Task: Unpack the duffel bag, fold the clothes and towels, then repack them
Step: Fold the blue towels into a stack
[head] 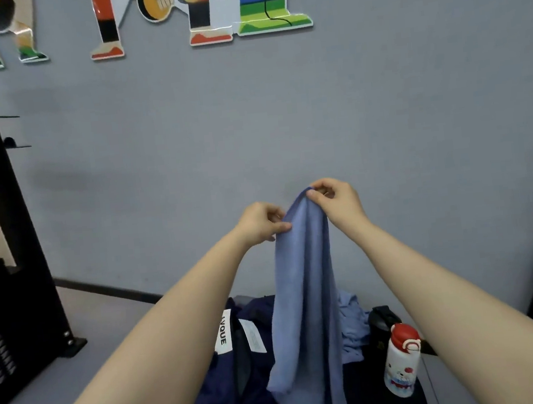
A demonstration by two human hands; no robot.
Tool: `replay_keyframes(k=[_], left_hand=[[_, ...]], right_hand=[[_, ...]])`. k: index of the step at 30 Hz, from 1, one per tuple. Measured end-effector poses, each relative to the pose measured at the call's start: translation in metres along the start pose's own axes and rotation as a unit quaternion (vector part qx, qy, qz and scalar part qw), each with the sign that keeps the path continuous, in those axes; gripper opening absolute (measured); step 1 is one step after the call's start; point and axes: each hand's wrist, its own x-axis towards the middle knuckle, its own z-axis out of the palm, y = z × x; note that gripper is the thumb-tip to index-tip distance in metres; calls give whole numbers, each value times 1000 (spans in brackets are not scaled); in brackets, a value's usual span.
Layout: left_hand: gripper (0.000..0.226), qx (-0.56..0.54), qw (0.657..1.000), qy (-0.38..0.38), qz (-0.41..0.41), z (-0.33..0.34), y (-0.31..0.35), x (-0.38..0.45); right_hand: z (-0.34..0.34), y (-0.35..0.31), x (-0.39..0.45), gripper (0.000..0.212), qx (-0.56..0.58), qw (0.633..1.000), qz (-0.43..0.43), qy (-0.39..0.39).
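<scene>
The fingers (282, 227) of the left hand (258, 222) are curled and pinched on the left edge of a blue towel (306, 312), a little below its top; the fingers (315, 193) of the right hand (336, 202) are pinched on the topmost corner of the same towel, slightly higher and just beside the left hand; the towel is held up in front of a grey wall (282, 118) and is draped straight down in long folds; beneath it a dark navy duffel bag (231, 380) is seen lying open, with a white label (223, 331) at its edge; crumpled light-blue clothes (353, 321) are seen behind the towel; a white bottle (402, 362) with a red cap is stood upright just right of the towel; coloured cartoon stickers (198, 8) are fixed high on the wall; a black metal frame (0, 213) is seen at far left.
</scene>
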Motion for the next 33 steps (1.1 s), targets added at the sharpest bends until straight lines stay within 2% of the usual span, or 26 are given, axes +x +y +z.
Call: replay_keyframes(k=[4,6,8,11,14,16,19,21,25,29,33], left_hand=[[6,30,996,-70,-48,-11,-16,-18],[12,56,991,-97,-66,-17,-17,-26],[18,105,984,-118,-88,-23,-17,-34],[15,208,963,-134,-107,-32,-21,-45],[16,234,962,-82,-116,-40,-24,-53],[9,230,968,-2,-102,-45,-24,-56],[18,203,968,137,-53,-51,-24,-58],[15,183,966,180,-38,-55,-19,-60],[13,190,964,183,-22,-62,-9,-62],[11,219,969,115,19,-70,3,-67],[16,270,960,73,-11,-77,5,-74]], right_hand=[[-6,-9,-3,4,5,1000,-4,4],[-10,-14,-6,5,12,1000,-5,11],[-15,-19,-10,2,21,1000,0,21],[-22,-23,-14,5,38,998,8,47],[-30,-24,-17,4,48,997,8,53],[-37,-23,-21,2,58,998,8,34],[-47,-19,-26,6,58,998,19,15],[-55,-16,-28,9,57,998,24,28],[-72,-13,-33,2,70,995,24,70],[-83,-7,-37,3,67,993,41,86],[-92,-7,-44,4,56,992,42,102]])
